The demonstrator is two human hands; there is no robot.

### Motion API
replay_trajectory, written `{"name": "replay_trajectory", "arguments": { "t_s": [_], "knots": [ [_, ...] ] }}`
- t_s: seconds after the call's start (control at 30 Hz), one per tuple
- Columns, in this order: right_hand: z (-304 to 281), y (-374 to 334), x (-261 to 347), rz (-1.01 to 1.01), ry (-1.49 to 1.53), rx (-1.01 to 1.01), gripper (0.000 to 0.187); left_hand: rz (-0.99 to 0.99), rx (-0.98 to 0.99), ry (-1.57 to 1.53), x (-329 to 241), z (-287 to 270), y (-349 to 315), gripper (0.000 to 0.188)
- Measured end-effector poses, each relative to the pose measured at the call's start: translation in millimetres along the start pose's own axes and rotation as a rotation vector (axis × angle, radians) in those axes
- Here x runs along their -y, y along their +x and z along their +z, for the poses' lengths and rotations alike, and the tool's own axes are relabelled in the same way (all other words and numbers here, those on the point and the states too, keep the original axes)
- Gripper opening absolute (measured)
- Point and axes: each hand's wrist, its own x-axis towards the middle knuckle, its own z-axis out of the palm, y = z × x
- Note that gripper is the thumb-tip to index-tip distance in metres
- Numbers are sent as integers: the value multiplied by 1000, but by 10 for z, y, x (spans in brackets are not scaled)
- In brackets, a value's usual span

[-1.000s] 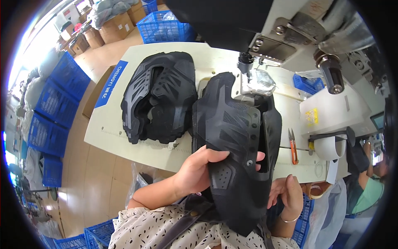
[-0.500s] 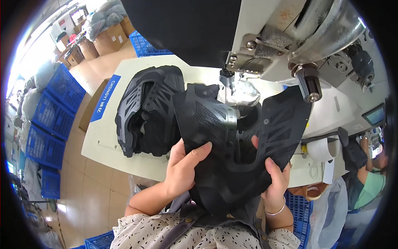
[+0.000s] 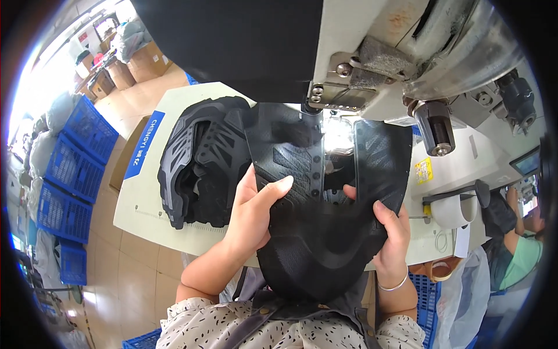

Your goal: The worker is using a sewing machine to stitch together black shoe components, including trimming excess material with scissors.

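Observation:
A black shoe upper (image 3: 314,244) with perforated, textured side panels is spread between my two hands, over the front of the sewing machine's table (image 3: 136,195). My left hand (image 3: 247,218) grips its left edge, thumb lying on top and fingers hidden underneath. On the other edge my right hand (image 3: 392,235) pinches the upper, with one fingertip showing through the open throat. The upper's far end lies beneath the head of the sewing machine (image 3: 349,75), by a bright light. To the left rests a stack of grey-and-black shoe uppers (image 3: 203,160).
Blue plastic crates (image 3: 64,180) are piled left of the table, with cardboard boxes (image 3: 148,61) farther back. A white roll (image 3: 450,212) stands at the table's right. A person in a green top (image 3: 517,262) is at the far right, beside a clear plastic bag (image 3: 462,291).
The upper has been straightened and flattened, its two sides drawn closer together, and its far end has come nearer the machine head. Both hands keep their hold.

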Motion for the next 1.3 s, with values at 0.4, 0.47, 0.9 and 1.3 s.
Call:
{"name": "replay_trajectory", "arguments": {
  "t_s": [0.4, 0.47, 0.9, 1.3],
  "knots": [
    [2, 666, 465, -865, -1420, -93, 22, 110, -61, 23, 45, -11, 10, 36],
    [-201, 789, 419, -1024, -1575, -31, 19, 107, -54, 9, 66, -8, -14, 36],
    [-584, 272, 0, -50, -640, -120, 34, 131, -3, 70, 78, -18, 22, 37],
    [-373, -106, 97, 181, -718, -63, 28, 137, 34, 126, 59, -35, 26, 38]
  ]
}}
